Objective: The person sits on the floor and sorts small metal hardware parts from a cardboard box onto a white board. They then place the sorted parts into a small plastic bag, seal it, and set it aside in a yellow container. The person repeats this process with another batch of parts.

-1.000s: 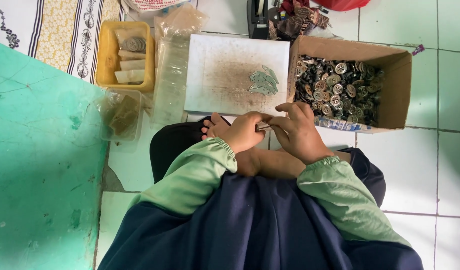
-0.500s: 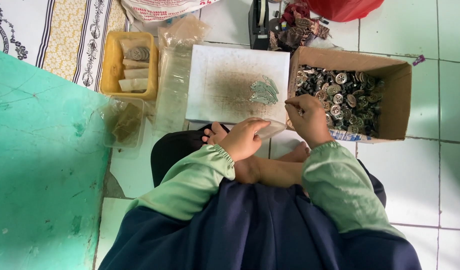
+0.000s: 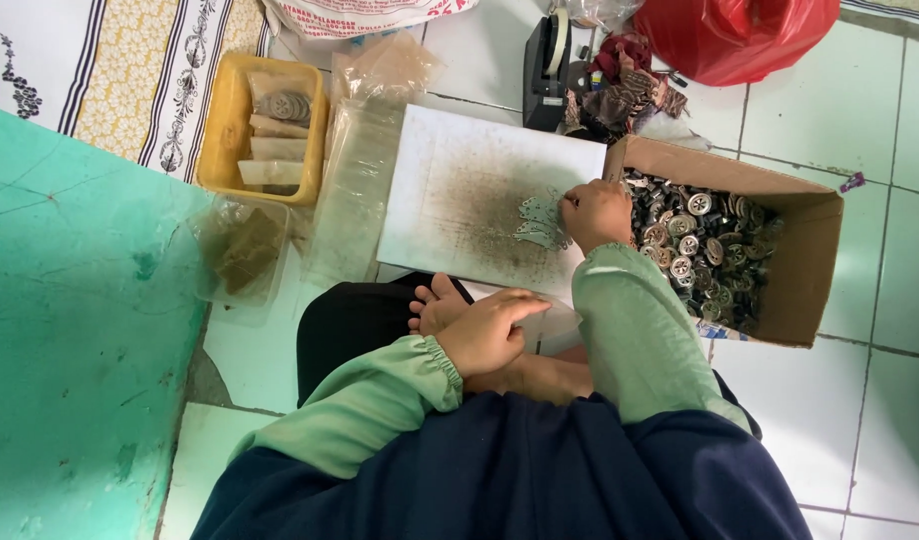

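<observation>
My right hand (image 3: 598, 212) reaches forward onto the white board (image 3: 460, 190), its fingers curled down on a small pile of pale metal pieces (image 3: 538, 222). Close to my lap, beside my bare feet (image 3: 438, 303), my left hand (image 3: 488, 335) grips a small clear plastic bag (image 3: 558, 326). Just right of the board, an open cardboard box (image 3: 805, 270) is filled with several round metal buttons (image 3: 695, 245). Both sleeves are green.
A yellow tray (image 3: 230, 140) of small packets and a clear tub (image 3: 242, 250) sit to the left, with clear plastic bags (image 3: 365, 170) between them and the board. A tape dispenser (image 3: 550, 65) and red bag (image 3: 740, 35) lie behind. A green surface (image 3: 70, 330) fills the left.
My right hand left the bag near my lap and moved forward to the pile on the board. My left hand stayed by my feet with the bag.
</observation>
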